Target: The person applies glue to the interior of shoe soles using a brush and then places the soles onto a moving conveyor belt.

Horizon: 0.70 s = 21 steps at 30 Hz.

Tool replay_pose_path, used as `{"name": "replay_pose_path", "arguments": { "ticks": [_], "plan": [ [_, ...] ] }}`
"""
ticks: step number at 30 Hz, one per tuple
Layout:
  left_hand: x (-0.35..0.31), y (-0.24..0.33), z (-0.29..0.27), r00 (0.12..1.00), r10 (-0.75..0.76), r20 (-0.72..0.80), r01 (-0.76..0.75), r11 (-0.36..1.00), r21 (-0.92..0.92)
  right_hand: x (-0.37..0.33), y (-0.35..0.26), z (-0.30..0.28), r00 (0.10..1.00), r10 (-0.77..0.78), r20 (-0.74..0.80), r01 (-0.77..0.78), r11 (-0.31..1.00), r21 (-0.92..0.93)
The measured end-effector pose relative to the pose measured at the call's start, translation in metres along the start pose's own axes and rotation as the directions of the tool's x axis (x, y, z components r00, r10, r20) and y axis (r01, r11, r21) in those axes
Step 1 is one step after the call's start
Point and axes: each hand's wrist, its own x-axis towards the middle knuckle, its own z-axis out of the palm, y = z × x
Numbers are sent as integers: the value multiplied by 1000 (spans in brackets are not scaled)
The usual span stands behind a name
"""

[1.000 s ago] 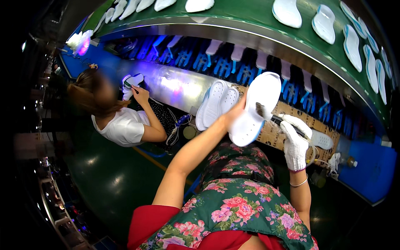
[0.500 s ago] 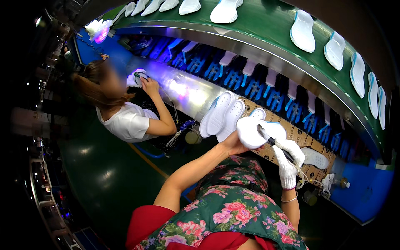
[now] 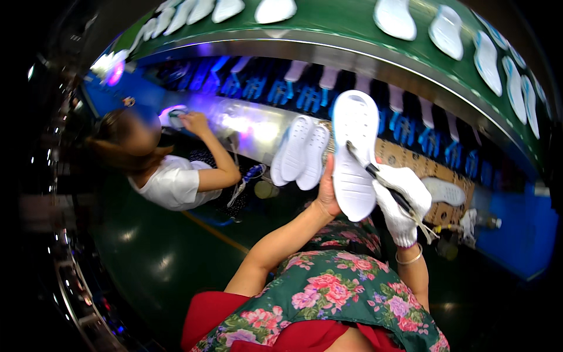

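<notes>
A white shoe sole (image 3: pixel 355 190), its face dotted with holes and ridges, stands lengthwise in front of me. My left hand (image 3: pixel 328 190), bare, is closed on its left edge; some of its fingers are hidden behind the sole. In a white knit glove, my right hand (image 3: pixel 404 202) is closed around a slim pen-like tool (image 3: pixel 372 170) with a dark handle and a pale cord trailing from its end. The tool's narrow tip lies over the middle of the sole; whether it touches cannot be told.
More white soles (image 3: pixel 297 149) lie left of the held one. A single sole (image 3: pixel 444 190) rests on brown cardboard (image 3: pixel 394 154) at right. Beyond, a curved green conveyor (image 3: pixel 328 20) carries several soles above blue racks (image 3: pixel 311 97). A co-worker (image 3: pixel 176 176) sits at left.
The held sole has turned from a tilted, foreshortened position to lengthwise, with its holed face showing. The tool remains in my right hand over it. The whole view has shifted slightly.
</notes>
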Motion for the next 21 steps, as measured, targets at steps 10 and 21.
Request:
{"name": "replay_pose_path", "arguments": {
  "ticks": [10, 21],
  "plan": [
    [-4, -12, 0, 993, 16, -114, -4, 995, 104, 23, -5, -1, 984, -164, -74, 152, 977, -151],
    [-3, -21, -27, 993, -118, -17, 116, 989, -94, 10, -3, 9, 983, 74, -170, -55, 992, 116]
  ]
}}
